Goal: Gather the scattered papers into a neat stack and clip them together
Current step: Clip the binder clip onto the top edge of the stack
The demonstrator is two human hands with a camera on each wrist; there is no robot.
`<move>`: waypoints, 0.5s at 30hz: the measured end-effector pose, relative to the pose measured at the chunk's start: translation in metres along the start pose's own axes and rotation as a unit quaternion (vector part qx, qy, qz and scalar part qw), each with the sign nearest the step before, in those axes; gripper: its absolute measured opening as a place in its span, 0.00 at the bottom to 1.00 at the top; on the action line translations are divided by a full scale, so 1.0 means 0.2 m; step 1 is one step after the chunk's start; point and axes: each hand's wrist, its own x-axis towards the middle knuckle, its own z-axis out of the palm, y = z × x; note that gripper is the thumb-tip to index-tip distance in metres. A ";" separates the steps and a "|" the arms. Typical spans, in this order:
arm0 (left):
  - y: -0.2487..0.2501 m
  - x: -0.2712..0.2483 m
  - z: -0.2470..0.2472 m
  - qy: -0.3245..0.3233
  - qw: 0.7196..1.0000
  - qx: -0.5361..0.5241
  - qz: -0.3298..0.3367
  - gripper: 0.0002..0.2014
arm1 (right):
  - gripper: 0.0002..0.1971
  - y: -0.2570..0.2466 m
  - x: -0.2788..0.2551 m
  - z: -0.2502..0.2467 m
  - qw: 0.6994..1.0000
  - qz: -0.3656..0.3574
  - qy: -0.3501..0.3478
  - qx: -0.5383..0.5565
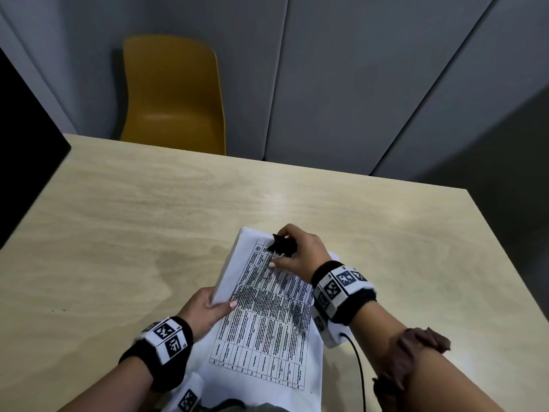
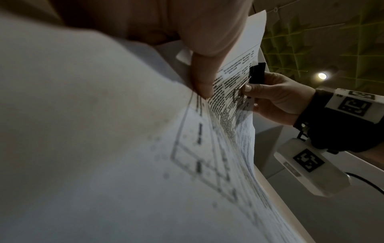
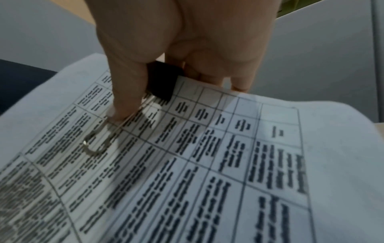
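A stack of printed papers (image 1: pixel 261 316) with table text is held tilted above the wooden table (image 1: pixel 118 218). My left hand (image 1: pixel 205 307) grips the stack's left edge, thumb on top; close up the papers (image 2: pixel 104 148) fill the left wrist view. A black binder clip (image 1: pixel 282 245) sits on the stack's far edge. My right hand (image 1: pixel 300 252) pinches the clip, thumb pressing its silver wire handle (image 3: pixel 97 144) flat onto the top sheet. The clip's black body (image 3: pixel 162 80) straddles the paper edge between thumb and fingers. The clip (image 2: pixel 256 74) also shows from below.
A yellow chair (image 1: pixel 172 93) stands behind the table's far edge. A black panel (image 1: pixel 26 138) rises at the left. Grey wall panels (image 1: pixel 356 69) back the scene. A black cable (image 1: pixel 359 373) runs from my right wrist band.
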 end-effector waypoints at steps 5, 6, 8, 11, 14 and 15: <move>0.00 0.00 0.00 0.001 1.000 -0.012 -0.017 0.08 | 0.10 0.06 0.01 -0.03 0.991 0.003 0.050 0.127; 0.00 0.00 0.00 0.000 1.000 -0.013 -0.019 0.10 | 0.10 0.06 0.02 -0.04 0.991 0.005 0.048 0.121; 0.00 0.00 0.00 0.005 0.999 -0.023 -0.032 0.14 | 0.10 0.07 0.03 -0.03 0.994 0.004 0.041 0.099; 0.00 -0.02 0.00 0.012 0.998 -0.057 -0.038 0.21 | 0.11 0.06 0.06 -0.02 0.997 0.012 0.034 0.073; -0.01 -0.01 -0.01 0.023 0.994 -0.106 -0.033 0.20 | 0.15 0.07 0.07 0.02 0.998 0.042 0.033 0.020; -0.03 -0.01 -0.02 0.032 0.993 -0.108 -0.031 0.13 | 0.18 0.08 0.06 0.03 0.998 0.051 0.043 0.005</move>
